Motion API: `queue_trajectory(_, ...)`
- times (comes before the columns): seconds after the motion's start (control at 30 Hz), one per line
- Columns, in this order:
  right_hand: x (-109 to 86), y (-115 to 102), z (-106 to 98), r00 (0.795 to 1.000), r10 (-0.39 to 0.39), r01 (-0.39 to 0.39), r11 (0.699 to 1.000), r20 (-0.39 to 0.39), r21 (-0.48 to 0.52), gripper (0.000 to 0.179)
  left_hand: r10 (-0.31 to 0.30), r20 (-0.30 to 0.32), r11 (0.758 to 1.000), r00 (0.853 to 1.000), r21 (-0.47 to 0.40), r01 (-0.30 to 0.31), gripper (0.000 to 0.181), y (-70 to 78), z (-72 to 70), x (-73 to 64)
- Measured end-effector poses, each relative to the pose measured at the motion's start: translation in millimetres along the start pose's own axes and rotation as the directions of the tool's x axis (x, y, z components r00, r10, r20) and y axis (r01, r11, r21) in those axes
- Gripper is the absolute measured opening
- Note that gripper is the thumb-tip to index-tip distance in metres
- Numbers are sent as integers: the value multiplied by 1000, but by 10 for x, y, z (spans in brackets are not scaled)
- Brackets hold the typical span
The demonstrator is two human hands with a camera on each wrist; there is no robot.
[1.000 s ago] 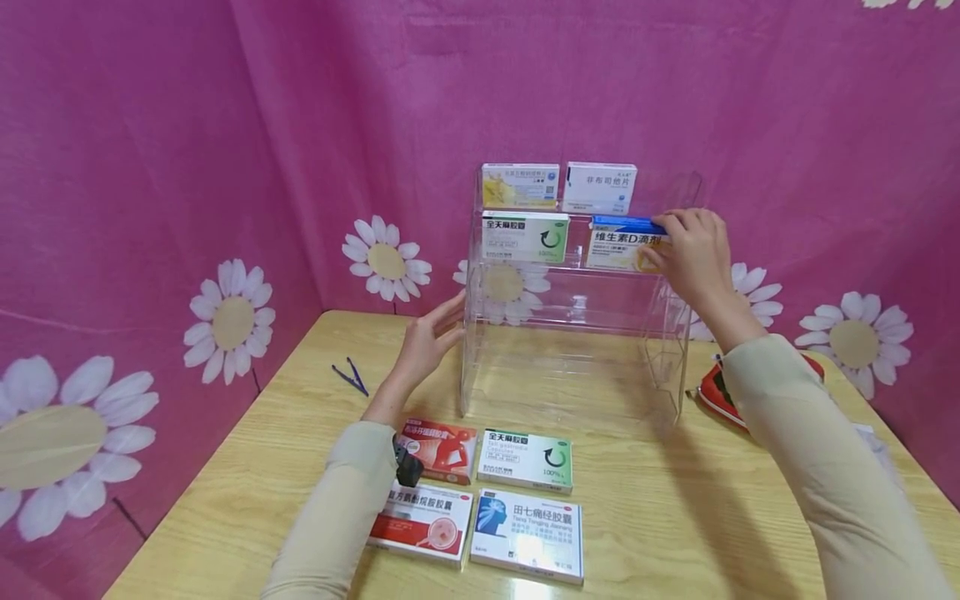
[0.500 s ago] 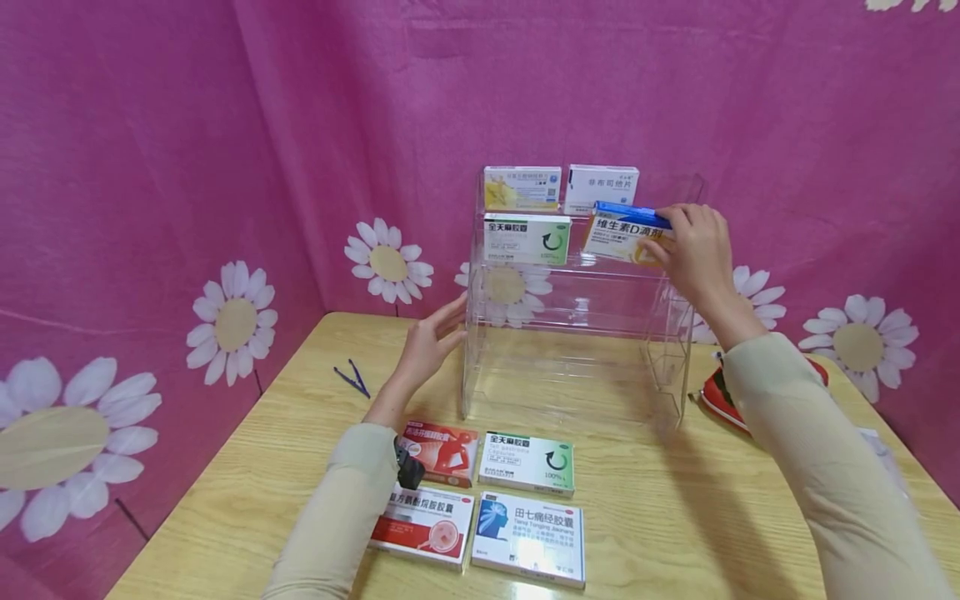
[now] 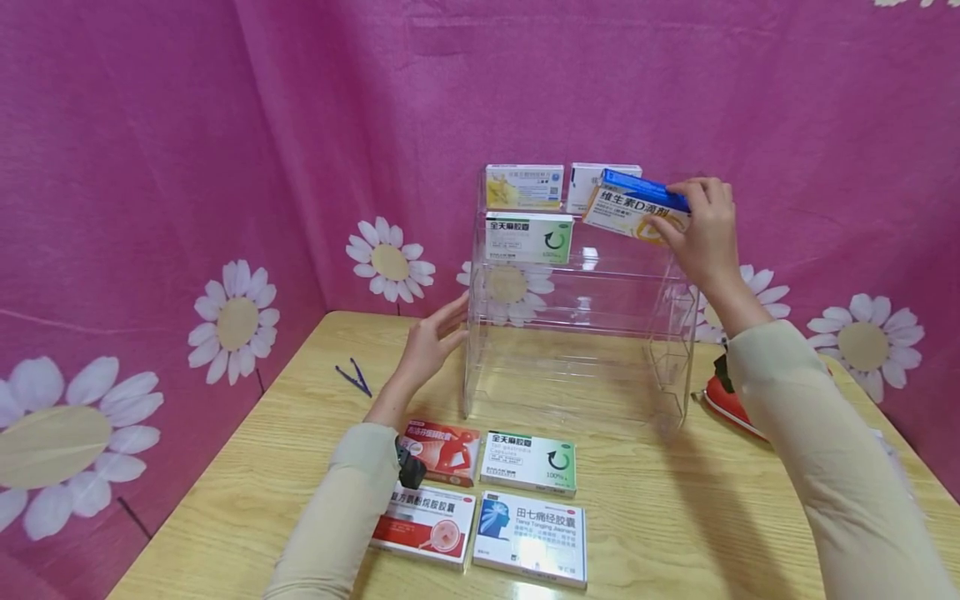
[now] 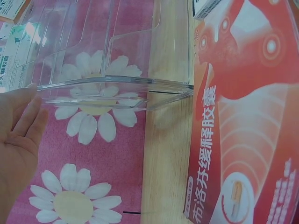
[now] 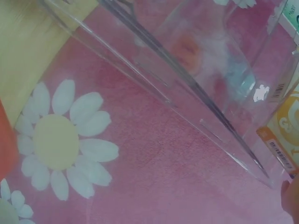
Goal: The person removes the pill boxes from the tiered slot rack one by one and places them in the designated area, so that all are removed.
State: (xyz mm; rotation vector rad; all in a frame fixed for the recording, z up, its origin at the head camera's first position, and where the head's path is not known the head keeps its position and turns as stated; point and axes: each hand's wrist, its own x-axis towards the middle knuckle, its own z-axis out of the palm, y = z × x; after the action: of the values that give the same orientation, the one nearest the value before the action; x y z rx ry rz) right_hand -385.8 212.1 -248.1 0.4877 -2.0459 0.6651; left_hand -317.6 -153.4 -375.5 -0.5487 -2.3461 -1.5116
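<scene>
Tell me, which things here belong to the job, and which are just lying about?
Likely part of the job:
right hand, holding the blue-topped box
left hand, beside the clear rack
three boxes on the rack
four boxes on the table

Apparently just lying about:
blue tweezers
red case

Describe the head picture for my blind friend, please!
A right hand holds a tilted blue-topped box at a clear rack; the left hand touches the rack's side. Three boxes sit on the rack, four more on the table.
</scene>
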Motion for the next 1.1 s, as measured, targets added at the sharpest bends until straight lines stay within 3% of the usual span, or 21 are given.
queue_trajectory(0.3,3,-155,-116,988,58,-38,989,-140,143,42,12,-4,1000,1000,1,-12,57,3,13,-10)
queue_trajectory(0.47,-147,-187,-229,991,101,-87,983,-82,160,43,14,5,1000,1000,3,-14,57,2,10,-9)
queue_trajectory(0.7,-477,-199,-336,997,73,-72,986,0,148,42,2,5,1000,1000,2,-2,57,61,-22,-28)
queue_trajectory(1.1,-1146,-156,-474,990,-87,71,987,107,142,49,5,1,1000,1000,5,-5,56,15,-2,-17)
